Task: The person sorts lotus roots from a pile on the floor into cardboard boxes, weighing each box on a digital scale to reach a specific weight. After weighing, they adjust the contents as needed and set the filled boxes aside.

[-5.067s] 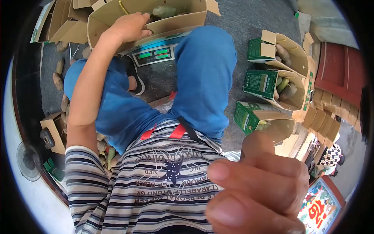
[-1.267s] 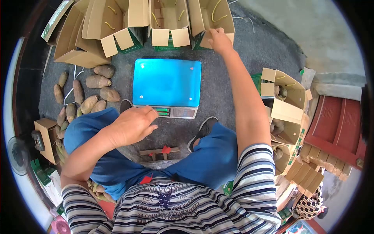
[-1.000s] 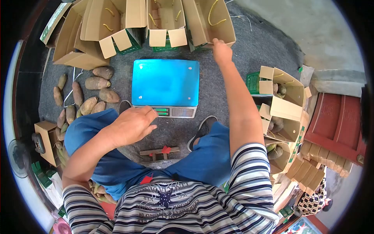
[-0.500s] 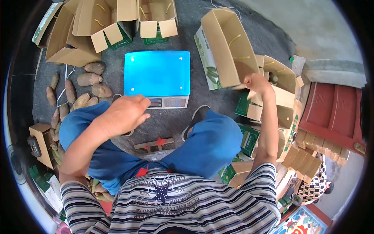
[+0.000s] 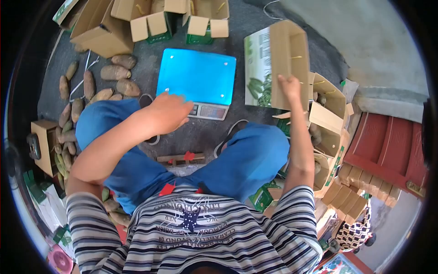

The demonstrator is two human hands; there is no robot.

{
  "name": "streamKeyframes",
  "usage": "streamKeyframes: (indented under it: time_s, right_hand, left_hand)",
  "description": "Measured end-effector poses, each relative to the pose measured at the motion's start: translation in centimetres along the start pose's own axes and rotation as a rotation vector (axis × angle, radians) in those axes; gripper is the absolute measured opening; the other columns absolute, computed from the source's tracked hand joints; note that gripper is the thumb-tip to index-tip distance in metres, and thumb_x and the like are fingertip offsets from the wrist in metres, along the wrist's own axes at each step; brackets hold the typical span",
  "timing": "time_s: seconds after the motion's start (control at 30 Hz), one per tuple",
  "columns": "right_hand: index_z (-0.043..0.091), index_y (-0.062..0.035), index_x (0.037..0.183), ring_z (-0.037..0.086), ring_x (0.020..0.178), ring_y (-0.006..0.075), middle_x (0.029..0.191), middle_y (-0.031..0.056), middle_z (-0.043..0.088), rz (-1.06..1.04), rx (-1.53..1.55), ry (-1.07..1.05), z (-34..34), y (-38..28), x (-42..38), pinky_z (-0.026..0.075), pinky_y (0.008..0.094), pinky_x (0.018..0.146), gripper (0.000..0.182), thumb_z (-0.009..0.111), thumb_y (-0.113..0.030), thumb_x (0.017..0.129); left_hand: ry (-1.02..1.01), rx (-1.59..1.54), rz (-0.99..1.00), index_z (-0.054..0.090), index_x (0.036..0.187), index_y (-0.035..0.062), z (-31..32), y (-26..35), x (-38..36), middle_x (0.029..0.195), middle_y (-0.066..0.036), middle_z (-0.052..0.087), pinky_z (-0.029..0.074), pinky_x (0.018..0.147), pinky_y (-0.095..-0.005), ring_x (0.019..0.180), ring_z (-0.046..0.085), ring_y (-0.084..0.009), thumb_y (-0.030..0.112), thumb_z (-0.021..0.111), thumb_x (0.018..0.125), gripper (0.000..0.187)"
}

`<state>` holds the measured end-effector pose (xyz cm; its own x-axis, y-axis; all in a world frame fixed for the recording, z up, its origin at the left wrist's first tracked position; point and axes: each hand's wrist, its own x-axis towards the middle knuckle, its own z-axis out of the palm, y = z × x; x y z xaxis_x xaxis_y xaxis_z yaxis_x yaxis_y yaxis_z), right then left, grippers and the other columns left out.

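Observation:
A digital scale (image 5: pixel 200 75) with a bright blue platform sits on the dark floor in front of me. My left hand (image 5: pixel 169 113) is over its front left edge, partly covering the display panel. The thumb stands apart from the bent fingers, which are slightly blurred, and nothing shows in them. To the right of the scale is a tilted open cardboard box (image 5: pixel 284 50), with a printed white and green side and yellow cord handles. My right hand (image 5: pixel 290 87) grips this box near its lower edge; the fingertips are partly hidden.
Brown tubers (image 5: pixel 115 72) lie on the floor at left. Open cartons (image 5: pixel 102 32) stand along the back, and more boxes (image 5: pixel 326 132) line my right side. A small wooden stool (image 5: pixel 180 158) is between my legs. Another person (image 5: pixel 356 232) is at far right.
The cardboard box has turned so its printed side faces up more, with my right hand still on it. My left hand has moved right along the scale's front. The whole view has shifted slightly.

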<state>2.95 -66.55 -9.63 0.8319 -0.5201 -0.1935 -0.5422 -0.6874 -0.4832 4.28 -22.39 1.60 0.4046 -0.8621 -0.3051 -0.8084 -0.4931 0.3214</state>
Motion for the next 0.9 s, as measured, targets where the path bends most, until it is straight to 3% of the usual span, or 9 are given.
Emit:
streamKeyframes:
  time_s: [0.1, 0.23, 0.37, 0.43, 0.53, 0.63, 0.73, 0.83, 0.9]
  right_hand:
    - [0.063, 0.0036, 0.104, 0.064, 0.087, 0.0186, 0.094, 0.0146, 0.068, -0.147, 0.333, 0.177, -3.7, -3.3, -5.6, 0.049, 0.0323, 0.078, 0.036, 0.069, -0.024, 0.082]
    - [0.064, 0.0025, 0.106, 0.058, 0.085, 0.0101, 0.093, 0.0106, 0.067, -0.235, 0.525, 0.103, -8.9, -9.1, -13.6, 0.046, 0.0251, 0.076, 0.031, 0.068, -0.021, 0.085]
    - [0.064, -0.0021, 0.107, 0.062, 0.084, 0.0188, 0.094, 0.0125, 0.067, -0.452, 0.114, -0.191, -10.4, -13.8, -16.3, 0.047, 0.0293, 0.077, 0.027, 0.066, -0.017, 0.085]
    - [0.065, -0.0045, 0.107, 0.064, 0.085, 0.0260, 0.094, 0.0141, 0.067, -0.711, -0.052, -0.281, -7.9, -17.6, -16.3, 0.048, 0.0326, 0.077, 0.026, 0.065, -0.016, 0.084]
    - [0.064, -0.0062, 0.108, 0.062, 0.090, 0.0346, 0.098, 0.0160, 0.065, -0.860, -0.174, -0.428, -3.1, -21.0, -14.9, 0.048, 0.0384, 0.078, 0.026, 0.062, -0.016, 0.084]
    - [0.061, -0.0062, 0.112, 0.060, 0.094, 0.0352, 0.101, 0.0164, 0.063, -0.944, -0.350, -0.497, 1.2, -20.5, -12.9, 0.048, 0.0412, 0.079, 0.029, 0.060, -0.018, 0.085]
    - [0.059, -0.0065, 0.114, 0.060, 0.097, 0.0345, 0.103, 0.0161, 0.063, -0.867, -0.375, -0.522, 2.4, -20.0, -12.2, 0.047, 0.0419, 0.082, 0.033, 0.061, -0.019, 0.085]
    - [0.059, -0.0061, 0.115, 0.060, 0.100, 0.0338, 0.103, 0.0143, 0.064, -0.926, -0.519, -0.365, 0.6, -20.8, -14.1, 0.046, 0.0427, 0.085, 0.034, 0.061, -0.020, 0.085]
    - [0.060, -0.0053, 0.113, 0.062, 0.097, 0.0313, 0.101, 0.0134, 0.064, -1.042, -0.566, -0.126, -1.4, -23.1, -16.2, 0.048, 0.0401, 0.083, 0.032, 0.063, -0.018, 0.084]
  left_hand:
    - [0.018, -0.014, 0.046, 0.055, 0.097, 0.0013, 0.2, 0.6, -0.4, 0.089, -0.016, 0.058, 0.046, 0.072, -0.0428, 0.086, 0.060, -0.0315, 0.021, 0.065, 0.082, 0.026]
    - [-0.019, 0.007, 0.088, 0.058, 0.092, 0.0016, 1.9, 1.0, -0.1, 0.087, -0.015, 0.059, 0.046, 0.069, -0.0447, 0.083, 0.061, -0.0328, 0.018, 0.066, 0.079, 0.023]
    - [0.000, 0.076, 0.098, 0.061, 0.090, 0.0027, 2.2, 2.0, -0.2, 0.087, -0.015, 0.060, 0.046, 0.069, -0.0436, 0.083, 0.062, -0.0317, 0.018, 0.064, 0.078, 0.020]
    - [0.003, 0.076, 0.094, 0.062, 0.091, 0.0029, 2.0, 2.2, 0.0, 0.087, -0.015, 0.061, 0.047, 0.070, -0.0427, 0.084, 0.062, -0.0308, 0.017, 0.063, 0.078, 0.020]
    - [0.001, 0.050, 0.053, 0.063, 0.092, 0.0024, 1.3, 1.9, 0.1, 0.089, -0.016, 0.061, 0.047, 0.074, -0.0426, 0.086, 0.062, -0.0309, 0.016, 0.060, 0.078, 0.019]
    - [0.102, 0.024, -0.065, 0.064, 0.092, 0.0024, -0.4, 1.2, -0.2, 0.093, -0.017, 0.062, 0.048, 0.075, -0.0428, 0.089, 0.063, -0.0308, 0.014, 0.058, 0.079, 0.018]
    - [0.191, 0.050, -0.086, 0.065, 0.091, 0.0030, -1.1, 0.2, 0.1, 0.093, -0.016, 0.064, 0.050, 0.071, -0.0424, 0.087, 0.065, -0.0313, 0.013, 0.057, 0.079, 0.017]
    - [0.184, 0.057, -0.129, 0.068, 0.092, 0.0045, -1.5, 0.4, 0.2, 0.093, -0.014, 0.067, 0.052, 0.070, -0.0413, 0.088, 0.066, -0.0307, 0.012, 0.056, 0.081, 0.018]
    - [0.109, 0.028, -0.132, 0.070, 0.094, 0.0053, -1.2, 0.3, 0.6, 0.096, -0.014, 0.068, 0.052, 0.071, -0.0414, 0.091, 0.066, -0.0300, 0.012, 0.056, 0.081, 0.019]
